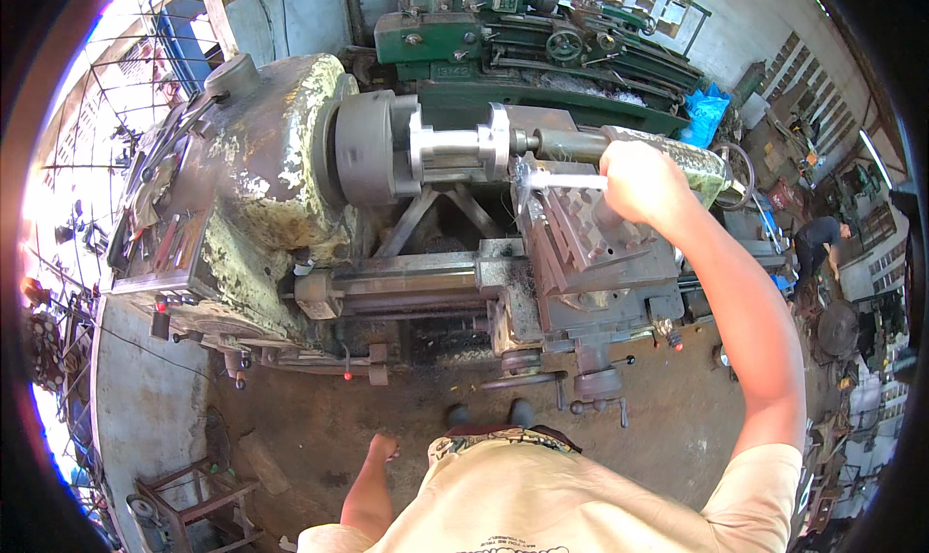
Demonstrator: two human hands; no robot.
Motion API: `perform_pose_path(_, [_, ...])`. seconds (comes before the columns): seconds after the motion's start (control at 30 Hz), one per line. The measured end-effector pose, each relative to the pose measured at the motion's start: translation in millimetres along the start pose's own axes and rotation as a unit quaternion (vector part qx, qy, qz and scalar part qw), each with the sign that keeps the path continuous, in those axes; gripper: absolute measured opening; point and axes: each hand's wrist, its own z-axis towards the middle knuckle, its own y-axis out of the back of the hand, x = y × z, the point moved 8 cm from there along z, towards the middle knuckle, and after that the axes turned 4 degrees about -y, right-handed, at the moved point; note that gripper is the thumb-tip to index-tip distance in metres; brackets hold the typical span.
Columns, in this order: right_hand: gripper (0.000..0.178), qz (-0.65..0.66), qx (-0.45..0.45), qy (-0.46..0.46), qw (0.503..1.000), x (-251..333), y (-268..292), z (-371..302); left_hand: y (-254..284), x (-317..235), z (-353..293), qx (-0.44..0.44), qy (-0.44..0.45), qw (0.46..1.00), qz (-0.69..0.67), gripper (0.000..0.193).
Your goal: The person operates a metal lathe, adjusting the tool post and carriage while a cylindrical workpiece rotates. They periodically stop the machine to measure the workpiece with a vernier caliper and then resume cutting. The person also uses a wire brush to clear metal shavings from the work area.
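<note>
Far left of frame: lathe headstock (242,185), big, rusty, w/ flaking pale paint. Just right of it, upper centre, the grey chuck (373,147) grips a bright metal workpiece (455,147), stepped and flanged, lying horizontal.

Lower centre: left hand (383,447) hangs by the person's side, fingers curled in loosely, holding nothing, well clear of the machine.

Centre right: right hand (634,180) is closed around a thin white strip or rod (561,179) whose tip sits just beside the workpiece's flange, above the tool post (581,229) on the carriage (590,282). Can't tell exactly what the strip is.

Handling, as a judgement: strip looks light and slim, prob. a bit flexible, so best gripped at the far end, as now, fingers well back from chuck. Workpiece looks heavy, stiff, smooth, likely slippery w/ sharp edges.
</note>
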Motion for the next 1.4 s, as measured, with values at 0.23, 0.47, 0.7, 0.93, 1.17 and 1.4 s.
perform_pose_path(0.23, [0.016,0.028,-0.039,-0.042,0.998,-32,8,19,-14,-40,-14,-0.018,-0.029,0.994,-0.102,0.026])
perform_pose_path(0.47, [0.022,0.178,-0.013,0.009,0.984,-64,3,45,-38,-42,-7,0.018,-0.025,0.999,-0.014,0.035])
perform_pose_path(0.7, [0.021,0.289,-0.018,-0.046,0.956,-125,16,63,-32,-38,-12,0.000,0.007,1.000,-0.015,0.029])
perform_pose_path(0.93, [0.020,0.331,0.014,-0.073,0.941,-147,11,61,-37,-46,-11,-0.001,0.016,1.000,-0.023,0.038])
perform_pose_path(1.17, [0.021,0.314,-0.013,-0.037,0.949,-168,12,64,-34,-69,-10,-0.010,-0.023,1.000,-0.004,0.041])
perform_pose_path(1.4, [0.020,0.237,-0.060,-0.097,0.965,-182,18,77,-27,-77,-26,-0.030,-0.024,0.999,-0.011,0.042])
